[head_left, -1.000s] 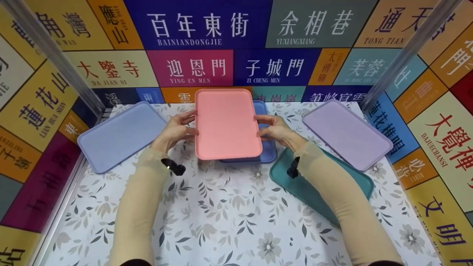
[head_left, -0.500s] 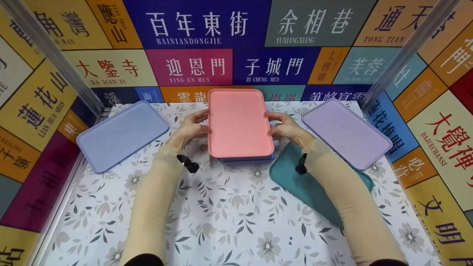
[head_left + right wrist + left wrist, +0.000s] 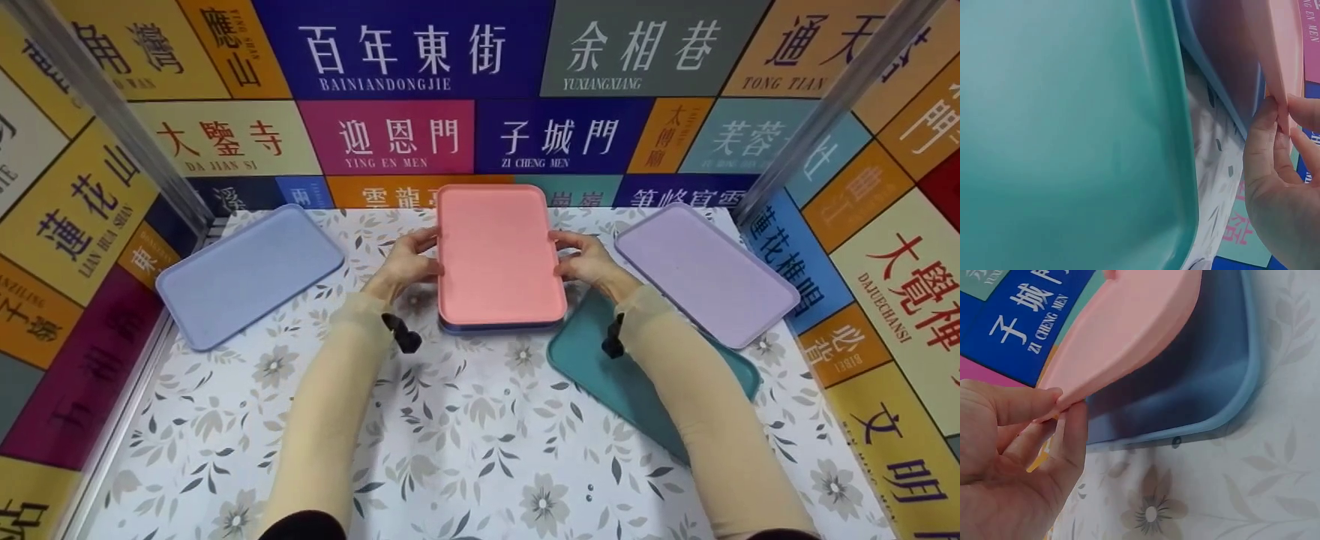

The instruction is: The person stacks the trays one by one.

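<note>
A pink tray (image 3: 501, 255) is held between both hands above a blue tray (image 3: 480, 327), which lies on the table and is mostly hidden under it. My left hand (image 3: 409, 264) pinches the pink tray's left edge; in the left wrist view the thumb and fingers (image 3: 1075, 433) clasp its rim. On the opposite edge, my right hand (image 3: 591, 264) pinches the rim the same way. Both wrist views show a gap between the pink tray and the blue tray (image 3: 1213, 399), with the pink one tilted.
A periwinkle tray (image 3: 251, 277) lies at the left of the floral-covered table (image 3: 450, 450). At the right lie a lilac tray (image 3: 705, 274) and, partly under it and my right forearm, a teal tray (image 3: 615, 382). Printed panels (image 3: 390, 135) wall the back and sides.
Both hands have carried the pink tray to the right and lower, so it now covers most of the blue tray. The other trays have stayed put.
</note>
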Motion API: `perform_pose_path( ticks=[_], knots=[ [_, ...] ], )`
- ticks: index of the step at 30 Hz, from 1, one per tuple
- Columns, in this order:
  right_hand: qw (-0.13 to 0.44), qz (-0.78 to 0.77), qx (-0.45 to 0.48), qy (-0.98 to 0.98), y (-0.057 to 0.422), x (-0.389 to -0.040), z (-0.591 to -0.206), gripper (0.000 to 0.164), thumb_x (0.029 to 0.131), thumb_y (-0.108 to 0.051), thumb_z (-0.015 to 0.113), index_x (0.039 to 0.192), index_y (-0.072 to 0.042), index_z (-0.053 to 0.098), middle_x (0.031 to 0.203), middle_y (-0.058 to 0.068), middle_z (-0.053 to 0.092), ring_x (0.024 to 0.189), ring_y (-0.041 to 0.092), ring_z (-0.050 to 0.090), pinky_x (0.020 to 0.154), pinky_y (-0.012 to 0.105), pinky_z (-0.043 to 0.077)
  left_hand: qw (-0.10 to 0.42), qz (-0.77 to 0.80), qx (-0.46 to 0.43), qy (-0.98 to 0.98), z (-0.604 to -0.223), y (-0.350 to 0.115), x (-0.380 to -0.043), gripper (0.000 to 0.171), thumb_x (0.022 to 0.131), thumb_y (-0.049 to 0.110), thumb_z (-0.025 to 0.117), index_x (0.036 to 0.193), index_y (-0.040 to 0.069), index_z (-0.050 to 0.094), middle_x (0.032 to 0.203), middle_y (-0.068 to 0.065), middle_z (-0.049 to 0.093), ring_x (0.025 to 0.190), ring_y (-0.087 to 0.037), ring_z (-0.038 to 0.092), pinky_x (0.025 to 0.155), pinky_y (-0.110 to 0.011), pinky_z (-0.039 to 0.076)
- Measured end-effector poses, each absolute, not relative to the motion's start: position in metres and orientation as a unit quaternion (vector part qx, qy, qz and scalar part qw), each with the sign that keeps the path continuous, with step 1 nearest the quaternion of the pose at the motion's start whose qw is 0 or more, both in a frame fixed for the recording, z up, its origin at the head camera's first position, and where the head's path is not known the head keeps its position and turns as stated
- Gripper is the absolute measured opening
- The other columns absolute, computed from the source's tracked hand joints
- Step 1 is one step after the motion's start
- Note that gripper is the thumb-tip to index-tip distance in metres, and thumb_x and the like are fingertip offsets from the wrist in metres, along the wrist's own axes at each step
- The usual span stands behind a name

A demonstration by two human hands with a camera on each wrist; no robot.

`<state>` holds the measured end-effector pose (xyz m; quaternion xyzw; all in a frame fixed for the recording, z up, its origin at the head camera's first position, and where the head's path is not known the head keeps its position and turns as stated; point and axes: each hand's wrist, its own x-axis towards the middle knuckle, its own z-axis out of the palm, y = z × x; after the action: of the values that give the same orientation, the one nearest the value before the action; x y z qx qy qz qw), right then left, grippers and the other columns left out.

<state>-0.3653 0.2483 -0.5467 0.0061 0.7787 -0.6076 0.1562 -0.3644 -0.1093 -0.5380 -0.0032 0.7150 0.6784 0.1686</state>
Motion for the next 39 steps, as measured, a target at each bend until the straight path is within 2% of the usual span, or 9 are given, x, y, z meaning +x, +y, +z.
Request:
perform_pose_path(
  ticks=[9,14,19,21,25,31,34,37,39],
  knots=[
    [0.153,-0.582,0.005,0.799,0.244,-0.366,-0.550,0.090,0.086,0.020,0.064,0.170,-0.009,0.049,0.153,0.027,0.056,0.091,0.010,0.071,0.069,0.020,0.064,0.152,0.629,-0.013,0.763,-0.544,-0.099,-0.365,0.096,0.083,-0.026,0.058,0.172,0.005,0.043,0.175,-0.018,0.051,0.134,-0.034,0.068,0.082,-0.029,0.070],
    [0.151,-0.567,0.003,0.810,0.243,-0.368,-0.556,0.092,0.084,0.020,0.062,0.170,-0.010,0.049,0.153,0.027,0.057,0.099,0.015,0.068,0.071,0.018,0.061,0.143,0.582,-0.011,0.800,-0.550,-0.097,-0.365,0.088,0.088,-0.018,0.063,0.171,0.006,0.046,0.173,-0.017,0.054,0.145,-0.026,0.061,0.105,-0.039,0.067],
    [0.150,-0.559,-0.005,0.816,0.240,-0.367,-0.559,0.093,0.083,0.021,0.060,0.171,-0.007,0.047,0.148,0.027,0.059,0.101,0.017,0.066,0.072,0.017,0.058,0.124,0.545,-0.006,0.829,-0.555,-0.097,-0.366,0.072,0.101,0.007,0.075,0.169,0.006,0.050,0.171,-0.017,0.057,0.162,-0.025,0.048,0.136,-0.042,0.044],
    [0.151,-0.555,-0.006,0.818,0.239,-0.366,-0.559,0.093,0.084,0.021,0.060,0.171,-0.007,0.046,0.147,0.026,0.059,0.102,0.017,0.065,0.072,0.017,0.057,0.121,0.543,-0.007,0.831,-0.556,-0.097,-0.366,0.071,0.102,0.012,0.077,0.168,0.006,0.051,0.170,-0.017,0.057,0.165,-0.027,0.046,0.140,-0.042,0.037],
    [0.150,-0.553,-0.006,0.819,0.238,-0.366,-0.560,0.092,0.085,0.021,0.060,0.171,-0.006,0.046,0.147,0.026,0.058,0.100,0.017,0.064,0.072,0.017,0.056,0.119,0.547,-0.008,0.828,-0.558,-0.098,-0.365,0.069,0.104,0.016,0.076,0.168,0.006,0.052,0.170,-0.017,0.057,0.165,-0.029,0.045,0.141,-0.042,0.036],
    [0.138,-0.538,-0.019,0.831,0.236,-0.368,-0.564,0.091,0.082,0.023,0.057,0.169,0.000,0.046,0.144,0.031,0.058,0.091,0.016,0.062,0.063,0.016,0.050,0.119,0.565,-0.012,0.817,-0.562,-0.098,-0.363,0.071,0.101,0.009,0.076,0.168,0.007,0.052,0.171,-0.016,0.057,0.154,-0.026,0.056,0.129,-0.038,0.051],
    [0.136,-0.515,-0.020,0.846,0.235,-0.368,-0.564,0.090,0.082,0.022,0.057,0.168,0.001,0.047,0.145,0.031,0.059,0.095,0.019,0.060,0.062,0.016,0.047,0.134,0.580,-0.023,0.803,-0.562,-0.099,-0.361,0.082,0.092,-0.006,0.071,0.170,0.011,0.050,0.173,-0.012,0.056,0.122,-0.022,0.070,0.102,-0.028,0.062],
    [0.136,-0.496,-0.014,0.858,0.234,-0.368,-0.562,0.087,0.083,0.021,0.058,0.167,0.001,0.049,0.146,0.029,0.061,0.101,0.022,0.058,0.063,0.015,0.048,0.146,0.574,-0.031,0.805,-0.563,-0.101,-0.361,0.092,0.084,-0.013,0.067,0.170,0.013,0.050,0.174,-0.007,0.055,0.093,-0.014,0.067,0.078,-0.019,0.056],
    [0.136,-0.490,-0.010,0.861,0.234,-0.368,-0.561,0.085,0.083,0.021,0.058,0.166,0.002,0.050,0.145,0.029,0.062,0.103,0.021,0.057,0.064,0.015,0.048,0.146,0.569,-0.031,0.809,-0.565,-0.101,-0.361,0.094,0.082,-0.014,0.068,0.170,0.013,0.051,0.172,-0.008,0.057,0.085,-0.011,0.066,0.076,-0.019,0.056]
  ],
)
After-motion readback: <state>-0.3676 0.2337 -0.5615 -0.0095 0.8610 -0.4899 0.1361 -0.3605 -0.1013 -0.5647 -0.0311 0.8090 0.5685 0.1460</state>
